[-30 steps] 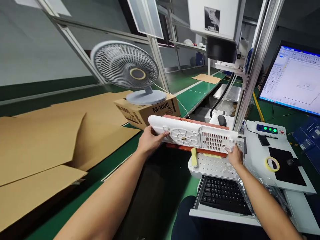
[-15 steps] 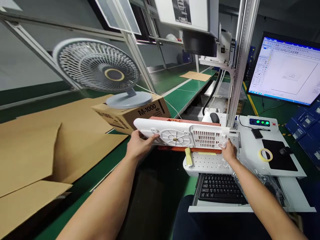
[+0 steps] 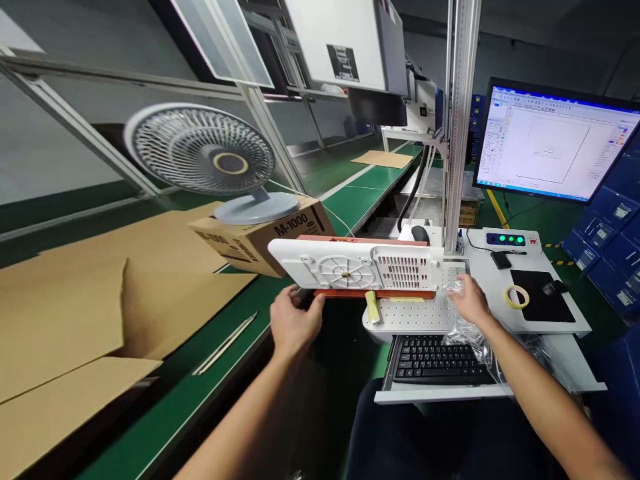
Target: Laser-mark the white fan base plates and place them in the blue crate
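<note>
A long white plastic panel (image 3: 350, 268), with a round ribbed part and a slotted grille, stands on edge in an orange-red fixture (image 3: 370, 293) on the perforated metal plate (image 3: 420, 317). My left hand (image 3: 296, 321) is just below the panel's left end, thumb and fingers apart, holding nothing visible. Beyond the panel's right end, my right hand (image 3: 469, 299) has its fingers closed on clear plastic film (image 3: 467, 331), which hangs down over the keyboard's right side. Yellow tape (image 3: 372, 308) is stuck at the fixture's front edge.
A fan (image 3: 230, 163) stands on a cardboard box (image 3: 260, 243) at the left, behind cardboard sheets (image 3: 60, 307). A machine head (image 3: 350, 47) hangs above the panel. At the right are a monitor (image 3: 555, 147), a tape roll (image 3: 517, 297) and a mouse (image 3: 554, 287); a keyboard (image 3: 440, 360) lies in front.
My left hand has let go of the panel and moved down and right. My right hand has come off the panel's right end with the film. The view has shifted slightly.
</note>
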Demonstrator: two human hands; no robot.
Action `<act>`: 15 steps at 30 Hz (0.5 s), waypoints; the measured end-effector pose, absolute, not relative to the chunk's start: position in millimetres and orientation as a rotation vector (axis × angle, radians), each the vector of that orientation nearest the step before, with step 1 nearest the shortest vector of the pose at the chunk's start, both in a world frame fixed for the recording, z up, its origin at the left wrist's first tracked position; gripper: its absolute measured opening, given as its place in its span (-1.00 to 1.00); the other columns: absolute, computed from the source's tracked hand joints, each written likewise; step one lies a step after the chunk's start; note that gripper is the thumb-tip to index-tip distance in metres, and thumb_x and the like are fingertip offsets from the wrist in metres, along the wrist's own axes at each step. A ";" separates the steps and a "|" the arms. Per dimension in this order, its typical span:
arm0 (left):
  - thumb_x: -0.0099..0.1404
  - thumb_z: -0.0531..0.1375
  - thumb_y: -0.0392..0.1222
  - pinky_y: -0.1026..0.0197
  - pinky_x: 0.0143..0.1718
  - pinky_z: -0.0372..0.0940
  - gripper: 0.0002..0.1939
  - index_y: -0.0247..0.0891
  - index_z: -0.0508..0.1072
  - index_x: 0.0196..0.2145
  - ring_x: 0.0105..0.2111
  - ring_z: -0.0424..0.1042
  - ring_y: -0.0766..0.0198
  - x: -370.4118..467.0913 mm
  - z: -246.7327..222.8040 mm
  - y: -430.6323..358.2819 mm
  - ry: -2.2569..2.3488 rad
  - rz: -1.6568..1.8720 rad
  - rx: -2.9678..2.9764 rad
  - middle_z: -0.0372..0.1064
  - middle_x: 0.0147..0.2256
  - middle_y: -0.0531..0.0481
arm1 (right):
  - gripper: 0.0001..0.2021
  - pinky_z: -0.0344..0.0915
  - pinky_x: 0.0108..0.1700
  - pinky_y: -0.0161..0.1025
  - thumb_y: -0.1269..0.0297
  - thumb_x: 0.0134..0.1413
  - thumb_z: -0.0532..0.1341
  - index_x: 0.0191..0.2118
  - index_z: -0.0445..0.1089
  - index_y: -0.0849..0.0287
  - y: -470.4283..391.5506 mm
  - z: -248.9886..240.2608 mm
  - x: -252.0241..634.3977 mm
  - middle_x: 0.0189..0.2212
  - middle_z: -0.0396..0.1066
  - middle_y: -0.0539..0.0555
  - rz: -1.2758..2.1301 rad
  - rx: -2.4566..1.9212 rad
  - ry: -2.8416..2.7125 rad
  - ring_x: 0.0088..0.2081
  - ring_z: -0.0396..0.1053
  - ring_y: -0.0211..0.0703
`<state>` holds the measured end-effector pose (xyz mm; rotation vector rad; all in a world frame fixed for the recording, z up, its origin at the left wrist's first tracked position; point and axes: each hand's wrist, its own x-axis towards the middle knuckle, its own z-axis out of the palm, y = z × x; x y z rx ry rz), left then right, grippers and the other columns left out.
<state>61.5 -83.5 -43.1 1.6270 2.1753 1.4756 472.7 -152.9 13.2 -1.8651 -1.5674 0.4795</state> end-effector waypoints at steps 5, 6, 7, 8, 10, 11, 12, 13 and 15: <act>0.46 0.18 0.07 -0.01 -0.03 0.53 -0.62 -0.21 0.52 0.06 -0.10 0.61 0.00 151.3 -83.9 -189.6 1.774 1.398 1.839 0.58 -0.01 -0.17 | -0.66 0.49 -0.18 -0.15 -0.07 0.34 0.34 -0.03 0.52 0.10 -271.4 75.6 529.2 -0.12 0.60 0.13 0.520 -1.524 -1.384 -0.19 0.54 -0.03; 0.48 0.17 0.05 -0.04 0.02 0.52 -0.66 -0.19 0.52 0.04 -0.06 0.61 -0.01 174.3 -90.5 -209.5 1.684 1.369 1.901 0.59 -0.03 -0.15 | -0.62 0.44 -0.33 -0.18 -0.13 0.30 0.37 -0.07 0.54 0.10 -296.3 90.4 537.6 -0.20 0.60 0.13 0.531 -1.499 -1.311 -0.34 0.49 -0.08; 0.50 0.15 0.02 -0.05 0.10 0.50 -0.71 -0.16 0.51 0.02 0.00 0.59 -0.01 198.2 -96.4 -227.9 1.588 1.328 1.965 0.59 -0.02 -0.14 | -0.61 0.36 -0.44 -0.20 -0.15 0.28 0.39 -0.09 0.55 0.09 -319.8 104.9 544.2 -0.25 0.59 0.13 0.527 -1.487 -1.248 -0.45 0.40 -0.14; 0.52 0.14 -0.01 -0.06 0.17 0.47 -0.74 -0.14 0.51 0.01 0.06 0.57 0.01 222.4 -101.8 -244.5 1.487 1.277 2.028 0.59 0.00 -0.13 | -0.62 0.28 -0.50 -0.21 -0.15 0.27 0.40 -0.12 0.56 0.08 -341.3 118.6 549.0 -0.29 0.57 0.13 0.508 -1.477 -1.198 -0.51 0.33 -0.18; 0.55 0.11 -0.06 -0.05 0.30 0.39 -0.77 -0.12 0.50 0.01 0.17 0.51 0.05 269.7 -111.7 -271.5 1.294 1.149 2.139 0.58 0.06 -0.11 | -0.66 0.18 -0.54 -0.20 -0.14 0.28 0.39 -0.17 0.55 0.04 -376.4 141.0 554.1 -0.36 0.53 0.12 0.460 -1.467 -1.129 -0.56 0.25 -0.21; 0.56 0.10 -0.06 -0.05 0.35 0.35 -0.76 -0.13 0.51 0.02 0.23 0.47 0.04 291.8 -116.5 -281.8 1.212 1.079 2.184 0.57 0.10 -0.12 | -0.67 0.14 -0.55 -0.19 -0.14 0.29 0.39 -0.19 0.54 0.02 -389.9 148.6 555.2 -0.40 0.50 0.11 0.430 -1.467 -1.106 -0.57 0.23 -0.21; 0.56 0.11 -0.05 -0.08 0.38 0.31 -0.75 -0.14 0.51 0.04 0.29 0.41 0.02 312.3 -121.2 -289.7 1.147 1.008 2.223 0.55 0.14 -0.14 | -0.68 0.12 -0.55 -0.17 -0.14 0.29 0.38 -0.22 0.53 0.01 -401.0 153.7 555.8 -0.43 0.47 0.10 0.408 -1.475 -1.088 -0.58 0.21 -0.21; 0.56 0.13 -0.02 -0.14 0.41 0.28 -0.72 -0.16 0.51 0.07 0.35 0.34 -0.04 330.9 -125.6 -295.3 1.099 0.942 2.256 0.52 0.19 -0.17 | -0.69 0.09 -0.55 -0.16 -0.14 0.30 0.37 -0.23 0.52 -0.01 -410.0 156.4 556.0 -0.45 0.45 0.10 0.389 -1.488 -1.072 -0.58 0.20 -0.21; 0.54 0.16 0.05 -0.27 0.43 0.20 -0.60 -0.22 0.50 0.16 0.46 0.17 -0.20 361.4 -133.0 -300.0 1.047 0.827 2.309 0.42 0.30 -0.28 | -0.71 0.06 -0.54 -0.12 -0.14 0.32 0.36 -0.22 0.50 -0.04 -422.8 156.7 555.6 -0.41 0.46 0.12 0.368 -1.502 -1.058 -0.58 0.19 -0.21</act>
